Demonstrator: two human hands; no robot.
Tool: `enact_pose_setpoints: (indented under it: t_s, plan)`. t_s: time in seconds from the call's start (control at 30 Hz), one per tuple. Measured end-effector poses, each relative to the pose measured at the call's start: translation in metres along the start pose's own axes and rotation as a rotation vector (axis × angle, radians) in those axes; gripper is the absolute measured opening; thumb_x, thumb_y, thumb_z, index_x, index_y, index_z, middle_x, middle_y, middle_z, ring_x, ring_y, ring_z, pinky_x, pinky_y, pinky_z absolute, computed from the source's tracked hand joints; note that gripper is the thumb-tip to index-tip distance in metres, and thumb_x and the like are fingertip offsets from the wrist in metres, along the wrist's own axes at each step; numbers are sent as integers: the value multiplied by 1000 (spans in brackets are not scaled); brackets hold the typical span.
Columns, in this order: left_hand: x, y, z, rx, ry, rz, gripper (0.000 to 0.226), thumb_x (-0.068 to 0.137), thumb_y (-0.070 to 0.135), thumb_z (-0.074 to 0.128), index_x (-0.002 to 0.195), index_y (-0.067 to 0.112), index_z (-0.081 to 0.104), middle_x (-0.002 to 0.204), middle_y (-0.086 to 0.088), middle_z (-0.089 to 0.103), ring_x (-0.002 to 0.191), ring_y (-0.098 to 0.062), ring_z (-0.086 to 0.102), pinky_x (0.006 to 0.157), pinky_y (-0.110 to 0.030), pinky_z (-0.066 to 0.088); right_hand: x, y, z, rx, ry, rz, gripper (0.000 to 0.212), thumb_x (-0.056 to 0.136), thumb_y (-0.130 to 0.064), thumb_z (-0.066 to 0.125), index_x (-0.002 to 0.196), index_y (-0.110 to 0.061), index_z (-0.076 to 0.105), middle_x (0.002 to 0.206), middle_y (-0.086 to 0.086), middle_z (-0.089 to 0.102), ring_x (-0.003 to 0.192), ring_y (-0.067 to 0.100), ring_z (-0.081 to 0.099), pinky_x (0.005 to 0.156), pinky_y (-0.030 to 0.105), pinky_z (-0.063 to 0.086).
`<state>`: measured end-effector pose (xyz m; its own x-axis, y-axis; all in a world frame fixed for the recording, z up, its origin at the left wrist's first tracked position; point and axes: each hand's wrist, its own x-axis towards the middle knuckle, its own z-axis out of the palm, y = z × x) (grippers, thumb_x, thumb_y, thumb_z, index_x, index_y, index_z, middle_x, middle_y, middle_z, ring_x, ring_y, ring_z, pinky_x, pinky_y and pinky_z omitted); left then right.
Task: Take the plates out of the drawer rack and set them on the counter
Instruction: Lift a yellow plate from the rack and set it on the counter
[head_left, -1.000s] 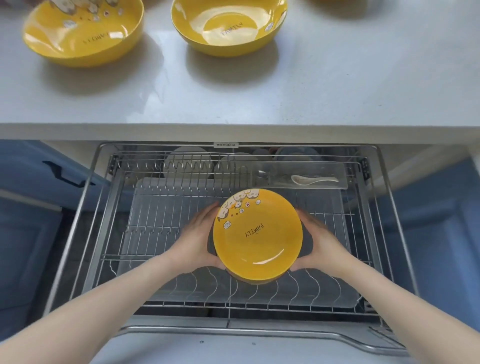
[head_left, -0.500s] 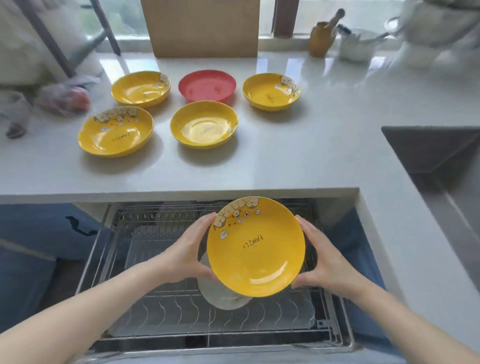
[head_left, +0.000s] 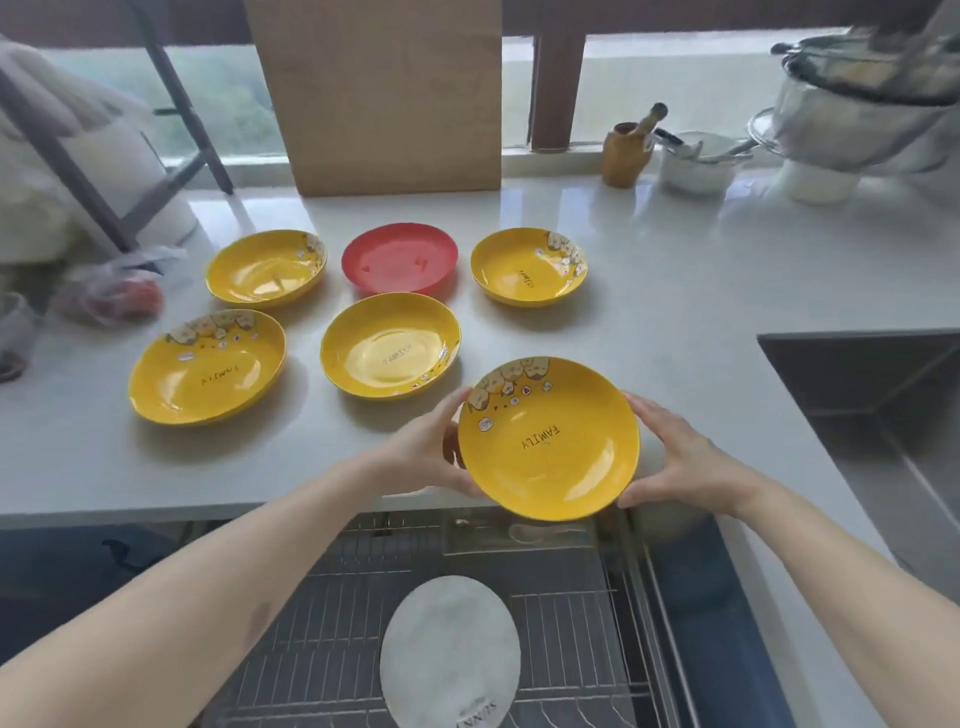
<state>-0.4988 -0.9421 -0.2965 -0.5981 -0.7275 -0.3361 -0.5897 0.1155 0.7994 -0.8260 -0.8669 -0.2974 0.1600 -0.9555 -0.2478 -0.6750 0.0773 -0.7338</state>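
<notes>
I hold a yellow "FAMILY" plate (head_left: 548, 439) by its rim, my left hand (head_left: 426, 449) on its left side and my right hand (head_left: 675, 460) on its right. It hovers tilted over the white counter's (head_left: 675, 322) front edge. Several yellow plates lie on the counter, among them one at the left (head_left: 208, 366), one in the middle (head_left: 389, 351) and one at the back right (head_left: 529, 266), plus a red plate (head_left: 400, 260). Below, the open wire drawer rack (head_left: 337, 623) holds a white plate (head_left: 449, 652) standing on edge.
A dark sink (head_left: 872, 379) is sunk in the counter at the right. A cardboard box (head_left: 384, 93) stands at the back. A wooden jar (head_left: 626, 150), a white bowl (head_left: 696, 163) and a covered pot (head_left: 857, 119) sit back right. A plastic bag (head_left: 109, 291) lies left.
Both hands lifted the yellow plate out of the rack and carried it up and forward over the counter's edge. The white plate behind it in the rack has come into sight.
</notes>
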Motion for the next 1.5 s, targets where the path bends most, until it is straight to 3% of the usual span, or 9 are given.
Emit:
enact_pose_setpoints:
  t_s: [0.2,0.3,0.47,0.57,0.73,0.97,1.17,1.33,1.5]
  plan:
    - [38,-3,-12,-138,-11,-37,117,57,23,92,139,53,15,111,-10,68,101,-24,68,92,-45,55,41,14,-20,-80,-57,34,122,44,-65,81,146,-56,13,154,-28,20,145,4,13,120,49,17]
    - [52,-5,-13,-145,-16,-85,122,59,19,92,147,43,11,110,-8,69,99,-20,69,90,-44,56,53,19,-25,-98,-63,45,124,42,-66,79,146,-55,13,155,-26,19,145,3,12,120,48,17]
    - [69,-4,-17,-136,-12,-121,124,58,26,92,145,53,7,102,-12,69,94,-31,69,75,-55,58,67,20,-35,-62,-71,45,125,40,-63,79,147,-52,15,147,-28,22,144,3,13,121,41,16]
    - [75,-1,-18,-140,8,-136,124,63,27,90,147,51,2,97,-14,68,80,-28,67,55,-35,54,77,19,-42,-61,-71,54,125,40,-61,79,148,-49,16,145,-26,22,143,3,13,121,36,15]
    - [78,7,-13,-146,166,-111,106,77,16,80,152,36,7,94,-13,67,63,-13,59,47,-18,44,87,25,-45,-108,46,88,112,64,-35,89,152,-37,20,157,-13,22,147,8,12,121,35,13]
    - [69,12,7,-162,328,-93,88,85,20,72,153,26,16,88,-7,69,71,-9,63,55,-11,46,73,23,-20,-229,293,132,91,73,-39,81,149,-27,33,155,-1,34,144,22,25,117,45,25]
    - [24,10,32,-106,353,-58,76,85,27,71,149,27,29,90,-4,69,72,-10,62,74,-25,50,14,0,40,-168,493,-49,87,75,-35,80,148,-14,37,150,5,40,137,22,32,114,37,26]
    - [-39,-20,69,-35,276,0,66,87,26,69,144,31,36,87,9,64,73,-4,59,72,-12,44,-43,5,104,-318,315,-221,86,75,-42,78,147,-17,37,151,2,39,137,20,35,112,41,32]
    - [-81,-85,116,83,236,-95,82,86,32,68,149,43,16,102,12,61,77,-10,59,76,-26,52,-69,35,165,-476,139,-196,92,73,-48,78,149,-19,34,153,3,36,140,22,34,111,45,36]
